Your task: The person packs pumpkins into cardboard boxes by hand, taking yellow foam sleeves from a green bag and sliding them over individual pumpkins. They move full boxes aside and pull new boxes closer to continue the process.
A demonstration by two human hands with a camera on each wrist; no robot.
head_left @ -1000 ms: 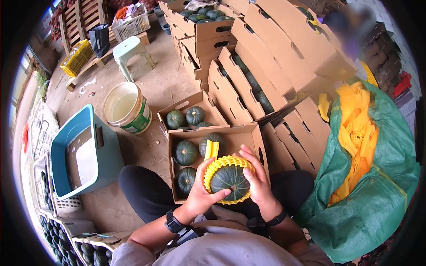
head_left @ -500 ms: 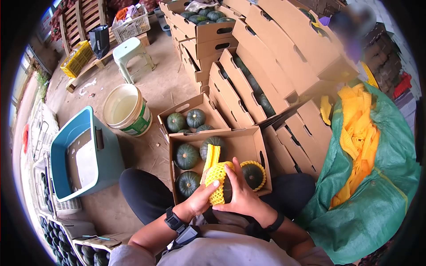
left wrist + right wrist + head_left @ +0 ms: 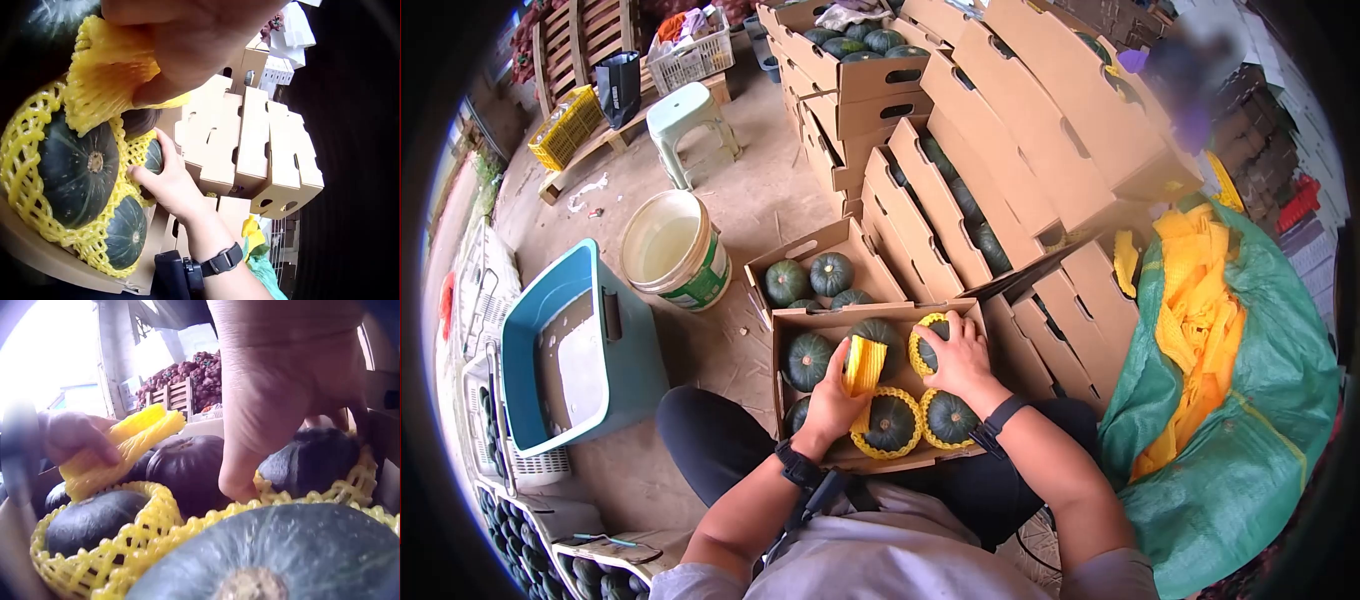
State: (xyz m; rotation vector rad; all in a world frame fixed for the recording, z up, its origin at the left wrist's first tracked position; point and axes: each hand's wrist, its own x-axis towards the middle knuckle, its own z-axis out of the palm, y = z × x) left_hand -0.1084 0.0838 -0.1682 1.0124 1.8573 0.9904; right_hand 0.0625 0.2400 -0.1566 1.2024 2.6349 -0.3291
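Note:
My left hand (image 3: pixel 830 405) grips a flattened yellow foam net sleeve (image 3: pixel 865 366) above the near cardboard box (image 3: pixel 775 350). Directly below that sleeve, a dark green pumpkin (image 3: pixel 892 424) sits in a yellow net, stem up. My right hand (image 3: pixel 962 357) reaches into the box's far right corner, thumb and fingers round another netted pumpkin (image 3: pixel 154 156). In the right wrist view its thumb lies at the net's edge. A third netted pumpkin (image 3: pixel 950 418) sits in the near right corner. Bare pumpkins (image 3: pixel 809 361) fill the left side, one partly hidden by the left hand.
Behind stands a second box with bare pumpkins (image 3: pixel 832 273). Stacked cardboard boxes (image 3: pixel 1020 120) rise at the back right. A green sack (image 3: pixel 1250 430) holding yellow net sleeves (image 3: pixel 1190 300) lies at the right. On the left are a blue tub (image 3: pixel 625 350), a bucket (image 3: pixel 700 265) and a stool (image 3: pixel 685 115).
Both hands held a pumpkin in its net earlier. Now they are apart: the right has moved to the far right corner, where a netted pumpkin now sits; the left holds only the sleeve.

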